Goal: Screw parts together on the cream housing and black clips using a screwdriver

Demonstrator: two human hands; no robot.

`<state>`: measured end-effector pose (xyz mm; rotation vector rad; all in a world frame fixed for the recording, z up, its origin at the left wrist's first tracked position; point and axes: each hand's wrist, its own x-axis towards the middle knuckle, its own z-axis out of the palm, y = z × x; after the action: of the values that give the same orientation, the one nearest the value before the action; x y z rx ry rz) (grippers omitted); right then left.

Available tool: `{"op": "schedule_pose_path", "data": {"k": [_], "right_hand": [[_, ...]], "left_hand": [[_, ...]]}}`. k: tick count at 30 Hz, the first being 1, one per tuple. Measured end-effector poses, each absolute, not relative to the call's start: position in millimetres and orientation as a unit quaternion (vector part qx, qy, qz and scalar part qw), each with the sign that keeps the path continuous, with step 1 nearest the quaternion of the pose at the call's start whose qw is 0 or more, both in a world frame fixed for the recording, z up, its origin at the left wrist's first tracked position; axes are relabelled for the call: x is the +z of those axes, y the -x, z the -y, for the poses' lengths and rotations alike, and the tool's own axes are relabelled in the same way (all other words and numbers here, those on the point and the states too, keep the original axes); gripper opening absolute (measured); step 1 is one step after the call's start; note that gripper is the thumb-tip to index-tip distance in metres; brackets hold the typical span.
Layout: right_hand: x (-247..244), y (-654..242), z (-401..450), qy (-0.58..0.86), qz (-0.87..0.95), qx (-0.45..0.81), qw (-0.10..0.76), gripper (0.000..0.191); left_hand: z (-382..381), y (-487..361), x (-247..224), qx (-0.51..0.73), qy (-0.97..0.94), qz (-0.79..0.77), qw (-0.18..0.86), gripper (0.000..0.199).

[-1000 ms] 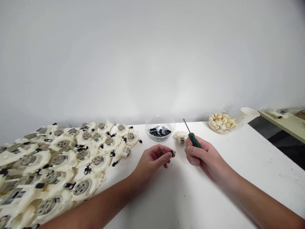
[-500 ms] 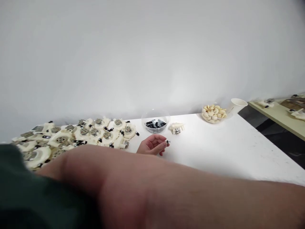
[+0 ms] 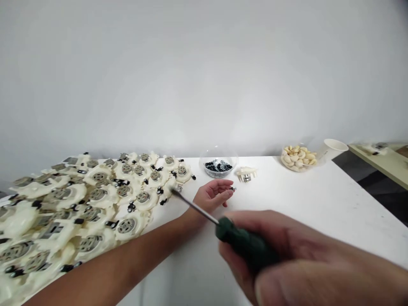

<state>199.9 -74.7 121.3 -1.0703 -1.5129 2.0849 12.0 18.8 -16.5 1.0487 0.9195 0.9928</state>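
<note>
In my right hand [image 3: 287,255], close to the camera, is a screwdriver [image 3: 245,242] with a dark green handle; its metal shaft points up and left. Farther off, my left hand [image 3: 214,194] rests over the white table with thumb and fingers pinched on a small screw [image 3: 233,188] that has a black part on it. Just beyond that hand stands a clear bowl [image 3: 218,173] holding black pieces and shiny screws. One cream plastic part [image 3: 247,173] with a metal piece under it sits beside the bowl.
Many cream housings with round grey motors [image 3: 98,194] cover the table's left side. Toward the back right are a clear bowl of pale rounded pieces [image 3: 298,158] and a white paper cup [image 3: 333,148]. A second table [image 3: 382,163] stands at far right, and a wall behind.
My right arm, which lay across the view, has drawn back to the right, and the screwdriver has come into sight. The left hand still pinches the screw. The view has shifted slightly.
</note>
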Motion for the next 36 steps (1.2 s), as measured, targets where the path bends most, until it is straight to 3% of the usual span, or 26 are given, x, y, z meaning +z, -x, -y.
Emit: {"op": "schedule_pose_path", "data": {"k": [2,7,9,12,20,25,36], "right_hand": [[107,-205,63,0.364,0.539,0.731,0.206,0.038],[35,-243,13,0.474,0.670,0.465,0.332,0.037],[11,-256,-1,0.498,0.630,0.442,0.400,0.041],[-4,-264,-8,0.518,0.591,0.439,0.436,0.033],[11,-271,-3,0.472,0.722,0.268,0.429,0.015],[18,-273,0,0.439,0.789,0.231,0.363,0.020],[19,-271,6,0.454,0.793,0.153,0.375,0.025]], "left_hand": [[-19,-11,-16,0.441,-0.469,-0.399,0.654,0.038],[-13,-8,-10,0.426,-0.519,-0.421,0.609,0.025],[-11,-8,-9,0.417,-0.536,-0.437,0.590,0.022],[-7,-9,-8,0.411,-0.541,-0.451,0.580,0.021],[0,-8,-2,0.394,-0.597,-0.503,0.485,0.018],[2,-7,3,0.405,-0.682,-0.472,0.386,0.014],[1,-6,5,0.382,-0.685,-0.489,0.381,0.016]]}}
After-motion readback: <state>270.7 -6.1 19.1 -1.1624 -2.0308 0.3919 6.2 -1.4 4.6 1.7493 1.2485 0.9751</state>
